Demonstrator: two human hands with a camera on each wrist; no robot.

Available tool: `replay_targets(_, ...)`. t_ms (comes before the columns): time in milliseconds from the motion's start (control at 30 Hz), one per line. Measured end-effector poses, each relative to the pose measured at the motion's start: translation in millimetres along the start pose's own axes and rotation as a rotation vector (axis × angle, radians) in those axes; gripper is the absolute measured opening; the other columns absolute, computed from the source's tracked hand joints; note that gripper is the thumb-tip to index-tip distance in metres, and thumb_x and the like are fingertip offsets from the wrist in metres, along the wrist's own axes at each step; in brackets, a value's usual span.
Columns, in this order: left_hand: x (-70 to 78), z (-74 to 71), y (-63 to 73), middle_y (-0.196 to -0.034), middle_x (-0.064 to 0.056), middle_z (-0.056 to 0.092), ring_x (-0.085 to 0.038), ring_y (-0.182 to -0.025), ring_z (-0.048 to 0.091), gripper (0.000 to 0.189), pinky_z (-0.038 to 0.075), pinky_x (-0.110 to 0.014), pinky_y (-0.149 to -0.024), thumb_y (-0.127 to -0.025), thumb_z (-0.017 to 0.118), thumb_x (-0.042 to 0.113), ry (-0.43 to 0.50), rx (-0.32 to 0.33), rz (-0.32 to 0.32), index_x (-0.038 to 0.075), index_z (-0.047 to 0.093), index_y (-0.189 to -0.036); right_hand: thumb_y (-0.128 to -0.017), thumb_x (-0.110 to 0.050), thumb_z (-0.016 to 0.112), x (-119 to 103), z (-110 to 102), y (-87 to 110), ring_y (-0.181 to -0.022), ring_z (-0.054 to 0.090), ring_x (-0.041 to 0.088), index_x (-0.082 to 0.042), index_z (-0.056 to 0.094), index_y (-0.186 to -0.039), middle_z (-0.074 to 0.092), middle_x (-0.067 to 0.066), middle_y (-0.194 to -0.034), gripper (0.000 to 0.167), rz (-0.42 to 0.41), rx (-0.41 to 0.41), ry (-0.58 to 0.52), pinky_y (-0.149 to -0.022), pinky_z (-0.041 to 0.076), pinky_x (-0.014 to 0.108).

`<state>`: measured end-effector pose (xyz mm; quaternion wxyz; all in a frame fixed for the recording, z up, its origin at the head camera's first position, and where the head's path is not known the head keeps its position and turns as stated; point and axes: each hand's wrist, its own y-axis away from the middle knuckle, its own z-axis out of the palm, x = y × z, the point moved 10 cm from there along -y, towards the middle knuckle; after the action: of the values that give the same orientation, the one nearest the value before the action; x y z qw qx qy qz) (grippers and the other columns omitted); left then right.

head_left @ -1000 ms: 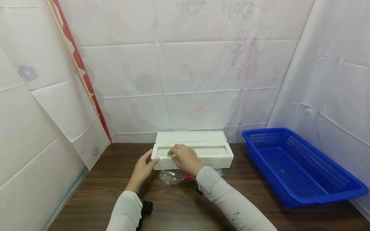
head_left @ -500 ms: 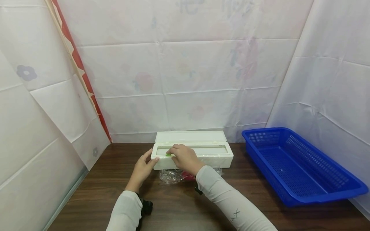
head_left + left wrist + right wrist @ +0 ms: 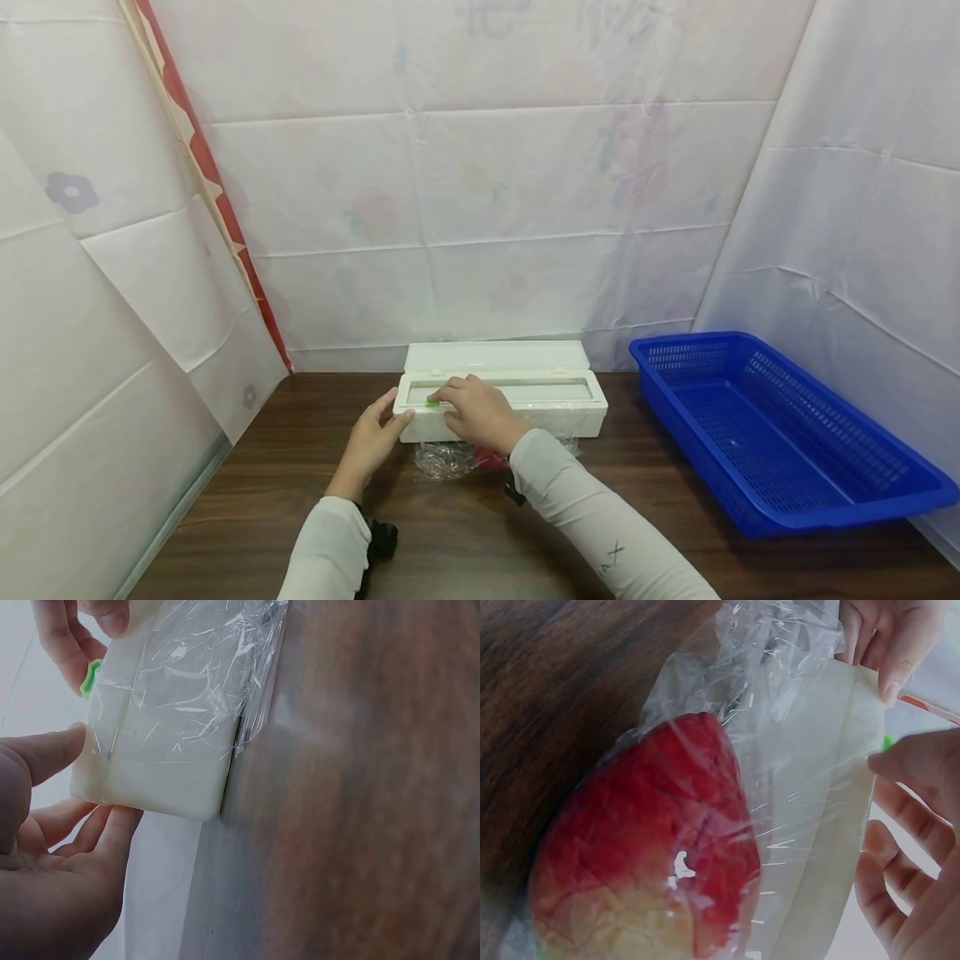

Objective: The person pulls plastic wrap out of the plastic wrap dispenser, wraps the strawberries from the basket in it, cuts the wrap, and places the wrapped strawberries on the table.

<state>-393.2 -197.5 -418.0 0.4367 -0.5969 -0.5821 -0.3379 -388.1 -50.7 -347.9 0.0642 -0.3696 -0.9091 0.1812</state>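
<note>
On the dark wood tabletop, near its far edge, long white box, lid tipped back behind it. Left hand has its grip clamped round the box's left end: thumb at the front top edge, fingers against the end face. Right hand reaches over the front, fingers curled, grip pinching a small green piece at the box's front top edge, toward the left end. Clear film lies over the box's front face and bunches up on the tabletop before it. Red and yellow thing sits just in front of the box, under or inside the film, cannot tell which. Blue basket to the right, apart from the box. Pale sheets hang behind.
</note>
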Motion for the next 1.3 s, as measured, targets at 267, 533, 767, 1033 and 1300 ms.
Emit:
replay_targets(267, 1.0, -0.2, 0.3, -0.148, -0.026, 0.044, -0.041, -0.132, 0.047, 0.071, 0.046, -0.053, -0.102, -0.1, 0.064, 0.033, -0.01, 0.004, 0.007, 0.001, 0.031, -0.156, -0.095, -0.022, 0.069, 0, -3, -3.6, -0.099, 0.062, 0.019, -0.013, 0.069, -0.122, 0.067, 0.003, -0.112, 0.029, 0.022, 0.029, -0.078, -0.083, 0.054, 0.029)
replay_targets(533, -1.5, 0.6, -1.7, -0.149, -0.024, 0.044, -0.039, -0.132, 0.048, 0.071, 0.046, -0.052, -0.102, -0.1, 0.064, 0.033, -0.005, 0.009, 0.0, 0.003, 0.032, -0.156, -0.093, -0.021, 0.075, -6, -9, -8.0, -0.089, 0.061, 0.016, -0.005, 0.071, -0.111, 0.064, 0.004, -0.097, 0.024, 0.054, 0.108, -0.171, -0.077, 0.052, 0.022)
replay_targets(767, -1.1, -0.1, -0.4, -0.15, -0.025, 0.043, -0.041, -0.132, 0.048, 0.071, 0.047, -0.053, -0.101, -0.1, 0.064, 0.034, -0.004, 0.009, 0.004, 0.002, 0.032, -0.156, -0.091, -0.024, 0.077, -6, -4, -10.4, -0.087, 0.062, 0.014, -0.007, 0.072, -0.109, 0.065, 0.003, -0.095, 0.025, 0.094, 0.091, -0.157, -0.076, 0.052, 0.021)
replay_targets(1033, -0.5, -0.7, -0.4, -0.15, -0.025, 0.042, -0.041, -0.132, 0.047, 0.071, 0.046, -0.053, -0.102, -0.101, 0.063, 0.033, -0.009, 0.012, -0.001, 0.002, 0.031, -0.156, -0.092, -0.021, 0.076, -5, -1, -12.8, -0.09, 0.064, 0.014, -0.009, 0.075, -0.107, 0.067, 0.002, -0.098, 0.019, 0.119, 0.057, -0.152, -0.079, 0.053, 0.022)
replay_targets(1300, -0.7, -0.4, -0.8, -0.149, -0.026, 0.043, -0.041, -0.131, 0.048, 0.071, 0.046, -0.053, -0.101, -0.1, 0.063, 0.033, -0.017, 0.015, 0.004, 0.002, 0.032, -0.156, -0.093, -0.017, 0.075, -10, -2, -10.8, -0.092, 0.066, 0.013, -0.01, 0.075, -0.11, 0.069, 0.002, -0.104, 0.019, 0.111, 0.069, -0.142, -0.078, 0.055, 0.023)
